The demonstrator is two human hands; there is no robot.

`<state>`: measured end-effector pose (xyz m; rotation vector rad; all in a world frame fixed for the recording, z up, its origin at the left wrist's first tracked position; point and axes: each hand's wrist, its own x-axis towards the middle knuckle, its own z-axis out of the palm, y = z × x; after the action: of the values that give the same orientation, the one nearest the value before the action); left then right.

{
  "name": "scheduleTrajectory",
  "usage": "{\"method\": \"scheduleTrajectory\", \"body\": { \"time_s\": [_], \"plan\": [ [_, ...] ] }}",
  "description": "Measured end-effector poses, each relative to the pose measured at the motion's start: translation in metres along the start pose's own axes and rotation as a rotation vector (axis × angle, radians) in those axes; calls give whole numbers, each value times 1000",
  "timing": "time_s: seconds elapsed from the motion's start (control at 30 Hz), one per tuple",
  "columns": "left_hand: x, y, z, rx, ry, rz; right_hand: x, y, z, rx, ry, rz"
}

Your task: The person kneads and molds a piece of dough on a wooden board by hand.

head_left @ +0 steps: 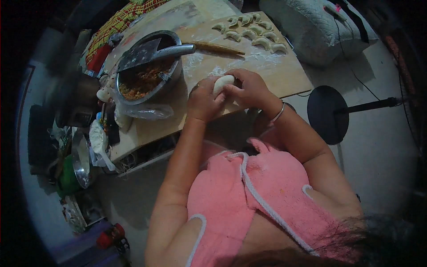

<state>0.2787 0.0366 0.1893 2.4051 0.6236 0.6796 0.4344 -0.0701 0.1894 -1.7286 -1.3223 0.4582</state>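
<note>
Both hands are together above the near edge of a floured wooden board (213,40). My left hand (206,98) and my right hand (251,87) grip one pale dough dumpling (224,83) between them, fingers along its edge. Part of the dumpling is hidden by the fingers. Left of my hands stands a metal bowl (180,71) of chopped reddish-brown filling (143,81). Across its top lies a cleaver (141,55), handle towards the right. Beyond my hands rests a tapered wooden rolling pin (217,47). Several folded dumplings (262,41) sit in rows at the board's far right.
A clear plastic bag (146,111) lies below the bowl. Further left are a bag of white powder (98,138) and a metal basin (81,160). On the right, a round black stand base (328,115) and a cable (350,70) are near a quilted cover (307,30).
</note>
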Motion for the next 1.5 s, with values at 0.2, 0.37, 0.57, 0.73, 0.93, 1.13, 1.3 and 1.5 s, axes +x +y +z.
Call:
{"method": "scheduleTrajectory", "body": {
  "time_s": [0.2, 0.37, 0.57, 0.73, 0.93, 1.13, 1.3, 1.5],
  "plan": [
    [0, 0, 2, 1, 29, 18, 2, 5, 0, -48, 6, -52],
    [-1, -3, 1, -8, 30, 44, 0, -4, -2, -104, 24, -59],
    [0, -4, 4, 25, 13, 0, 0, 2, 0, -20, 24, -40],
    [0, -5, 5, 9, 46, 46, 1, 4, 0, -32, 14, -60],
    [1, -1, 6, 14, 50, 59, 0, 8, 1, -2, 25, -25],
    [3, 5, 4, -3, 46, 46, -5, 15, 5, -15, 351, -259],
    [2, 4, 5, 32, 37, 23, -29, -44, -24, 384, 53, -140],
    [-7, -25, 19, -265, 61, -54, -53, -148, -80, 389, -164, -748]
  ]
}}
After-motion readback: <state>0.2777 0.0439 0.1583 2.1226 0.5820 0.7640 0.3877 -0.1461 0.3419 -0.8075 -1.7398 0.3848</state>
